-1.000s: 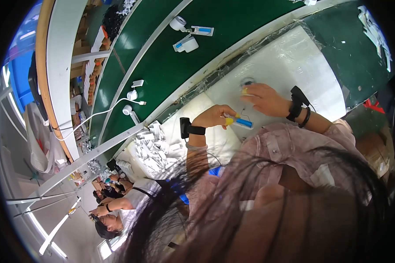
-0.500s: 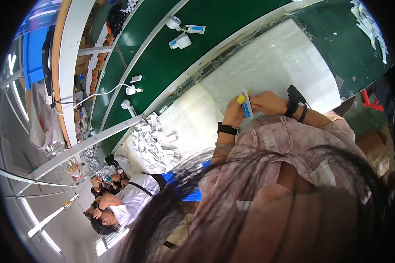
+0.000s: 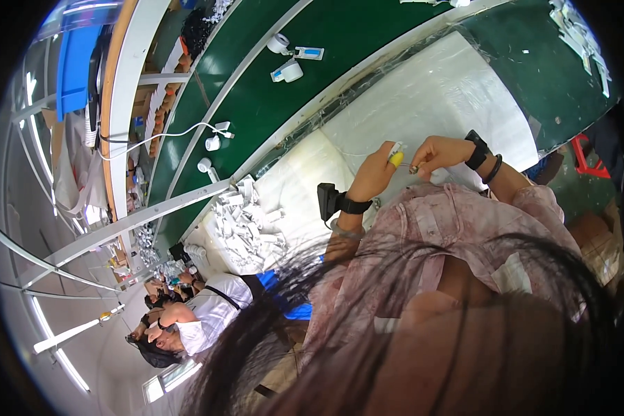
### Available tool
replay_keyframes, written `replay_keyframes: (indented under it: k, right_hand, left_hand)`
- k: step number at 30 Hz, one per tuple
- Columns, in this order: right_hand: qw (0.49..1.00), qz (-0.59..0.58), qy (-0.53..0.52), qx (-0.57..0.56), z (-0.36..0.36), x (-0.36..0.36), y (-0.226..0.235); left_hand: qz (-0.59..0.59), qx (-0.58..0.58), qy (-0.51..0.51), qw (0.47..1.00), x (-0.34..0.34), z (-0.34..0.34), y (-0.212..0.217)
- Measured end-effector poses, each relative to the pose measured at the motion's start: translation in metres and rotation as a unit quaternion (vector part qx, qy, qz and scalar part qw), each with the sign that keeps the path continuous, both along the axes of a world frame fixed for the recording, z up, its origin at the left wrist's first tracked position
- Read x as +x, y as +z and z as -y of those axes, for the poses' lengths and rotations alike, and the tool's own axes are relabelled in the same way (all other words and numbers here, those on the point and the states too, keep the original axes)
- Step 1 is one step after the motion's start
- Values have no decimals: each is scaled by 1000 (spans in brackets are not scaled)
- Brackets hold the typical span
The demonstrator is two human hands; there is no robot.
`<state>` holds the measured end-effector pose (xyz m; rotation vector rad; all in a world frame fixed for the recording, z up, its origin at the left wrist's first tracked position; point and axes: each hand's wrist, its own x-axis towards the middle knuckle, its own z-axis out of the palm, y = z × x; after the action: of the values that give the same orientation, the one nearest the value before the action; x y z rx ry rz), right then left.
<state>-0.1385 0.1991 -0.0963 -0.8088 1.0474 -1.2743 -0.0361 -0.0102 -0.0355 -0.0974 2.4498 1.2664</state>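
Above the white sheet (image 3: pixel 423 90), close to my lap, my left hand (image 3: pixel 373 172) is closed around a small white plastic piece (image 3: pixel 396 147), mostly hidden by the fingers. A yellow patch (image 3: pixel 395 159) shows at its thumb tip; whether it covers the thumb or belongs to the piece is unclear. Just to the right, my right hand (image 3: pixel 442 154) pinches a tiny dark, shiny part (image 3: pixel 414 168), too small to name. The two hands are slightly apart. Both wrists wear black bands.
A heap of white plastic pieces (image 3: pixel 246 225) lies on the left. Along the green conveyor (image 3: pixel 256 111) sit white rounded devices (image 3: pixel 288 71) and a white cable (image 3: pixel 163 134). More white pieces (image 3: pixel 581 41) lie far right. A co-worker in white (image 3: pixel 211 308) sits at left.
The white piece with a blue strip has turned in my left hand, and its blue part no longer shows. My right hand has drawn away rightward and now pinches a tiny dark part.
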Motion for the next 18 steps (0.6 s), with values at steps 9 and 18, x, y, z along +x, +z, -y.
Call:
replay_keyframes:
  k: [9,18]
  right_hand:
    - [852,-278,-444,-2,14,27,53]
    - [760,-479,-421,-125,11,30,56]
  left_hand:
    - [59,256,230,937,0,-27,11]
    - [40,378,273,884,7,-31,20]
